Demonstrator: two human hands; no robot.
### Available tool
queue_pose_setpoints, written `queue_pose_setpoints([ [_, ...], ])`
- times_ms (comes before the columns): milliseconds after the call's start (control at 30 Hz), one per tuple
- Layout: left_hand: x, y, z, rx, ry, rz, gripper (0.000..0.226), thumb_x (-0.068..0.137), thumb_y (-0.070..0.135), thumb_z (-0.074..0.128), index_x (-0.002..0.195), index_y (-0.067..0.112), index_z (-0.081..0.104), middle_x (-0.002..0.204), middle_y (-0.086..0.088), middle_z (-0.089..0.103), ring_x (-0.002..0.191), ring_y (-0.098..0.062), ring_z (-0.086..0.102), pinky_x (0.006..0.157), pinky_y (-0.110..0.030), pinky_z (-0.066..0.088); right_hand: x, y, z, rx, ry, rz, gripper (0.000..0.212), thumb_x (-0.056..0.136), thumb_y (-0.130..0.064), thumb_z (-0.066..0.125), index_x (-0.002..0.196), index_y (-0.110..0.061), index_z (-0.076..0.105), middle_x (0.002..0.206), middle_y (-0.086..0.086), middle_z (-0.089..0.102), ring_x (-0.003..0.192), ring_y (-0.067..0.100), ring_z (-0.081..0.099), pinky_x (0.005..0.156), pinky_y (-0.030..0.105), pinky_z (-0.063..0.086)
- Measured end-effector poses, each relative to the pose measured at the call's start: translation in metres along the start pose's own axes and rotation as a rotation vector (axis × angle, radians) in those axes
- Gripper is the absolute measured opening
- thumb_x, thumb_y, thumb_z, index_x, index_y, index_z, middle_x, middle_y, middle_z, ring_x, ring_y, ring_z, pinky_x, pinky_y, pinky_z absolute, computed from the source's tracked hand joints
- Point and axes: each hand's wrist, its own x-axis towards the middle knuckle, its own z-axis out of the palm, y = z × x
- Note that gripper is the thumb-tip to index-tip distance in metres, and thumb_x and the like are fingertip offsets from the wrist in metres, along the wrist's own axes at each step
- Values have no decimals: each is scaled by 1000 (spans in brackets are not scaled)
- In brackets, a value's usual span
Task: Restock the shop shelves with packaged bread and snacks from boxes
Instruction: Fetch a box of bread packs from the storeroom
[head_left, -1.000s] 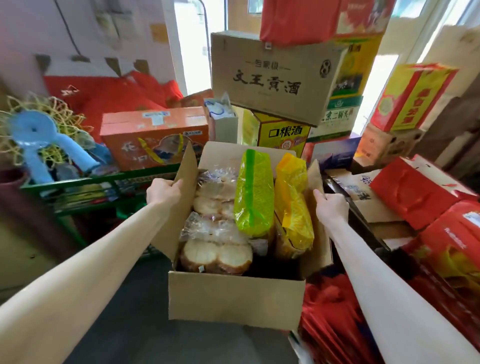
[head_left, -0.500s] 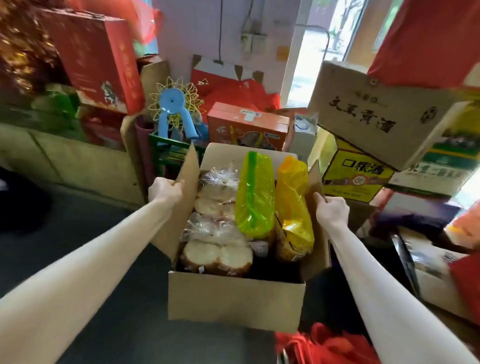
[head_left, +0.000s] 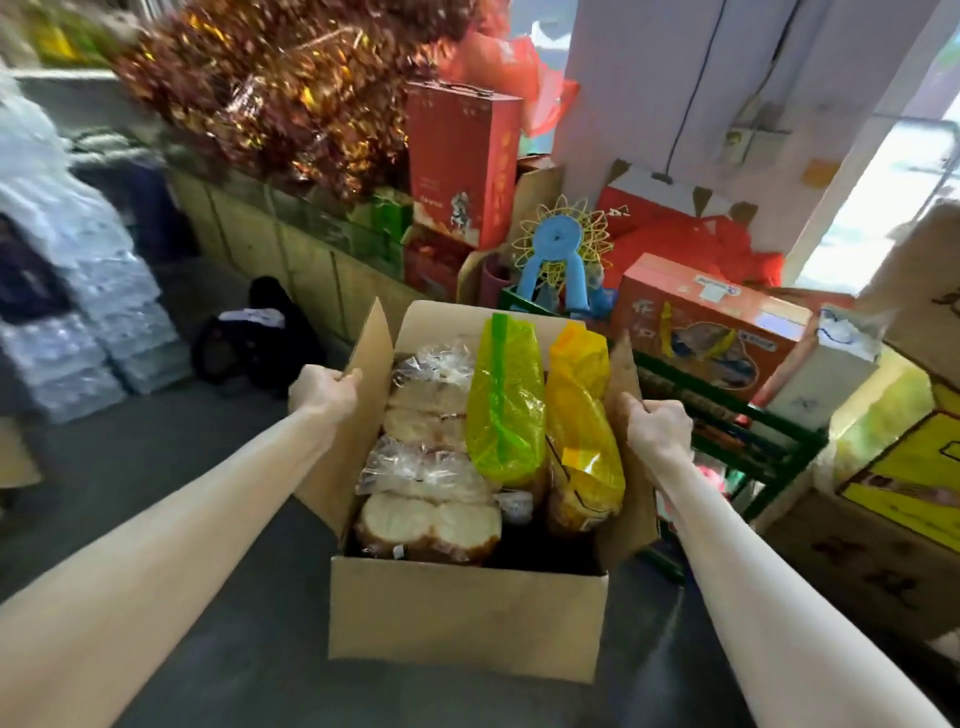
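An open cardboard box (head_left: 467, 618) hangs in the air in front of me, held by both side flaps. My left hand (head_left: 323, 391) grips the left flap and my right hand (head_left: 655, 431) grips the right flap. Inside on the left lie clear-wrapped bread loaves (head_left: 428, 522), stacked towards the back. A green-yellow snack bag (head_left: 505, 410) stands in the middle, and an orange-yellow snack bag (head_left: 583, 441) stands beside it on the right.
A green rack (head_left: 727, 410) with an orange carton (head_left: 711, 322) and a blue toy fan (head_left: 558, 249) stands behind the box. Stacked cartons (head_left: 893, 499) are at right, a red gift box (head_left: 462, 161) and tinsel (head_left: 280, 88) at the back, wrapped bottle packs (head_left: 78, 332) at left. The grey floor (head_left: 156, 431) lies below.
The view has swung left with the box: the stacked liquor cartons slid off to the right, and the tinsel, red gift box and bottle packs came into view. Both hands keep their grip.
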Motion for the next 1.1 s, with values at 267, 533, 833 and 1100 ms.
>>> queue_pose_setpoints([
  [267, 46, -49, -125, -29, 201, -58, 29, 98, 25, 55, 97, -1, 68, 108, -19, 62, 109, -36, 58, 81, -34, 42, -30, -97, 113, 49, -118, -127, 40, 98, -28, 55, 65, -6, 59, 79, 13, 59, 77, 28, 56, 67, 30, 36],
  [533, 82, -102, -231, -36, 405, -197, 33, 97, 26, 57, 98, -5, 68, 115, -22, 65, 107, -37, 61, 86, -37, 46, -56, -186, 221, 81, -284, -261, 52, 96, -24, 58, 48, -8, 46, 53, 6, 47, 50, 19, 44, 60, 33, 39],
  [833, 121, -170, -306, -61, 622, -413, 32, 97, 28, 57, 87, -1, 66, 115, -18, 65, 109, -37, 59, 86, -36, 45, -72, -267, 361, 76, -575, -392, 49, 96, -23, 58, 52, -4, 50, 60, 8, 52, 54, 18, 46, 65, 31, 39],
  [1100, 148, -236, -377, -119, 794, -586, 37, 99, 22, 53, 66, 5, 54, 87, -15, 57, 101, -37, 62, 86, -38, 46, -117, -338, 494, 39, -801, -493, 48, 97, -27, 56, 54, -8, 53, 61, 6, 53, 54, 17, 47, 58, 31, 40],
])
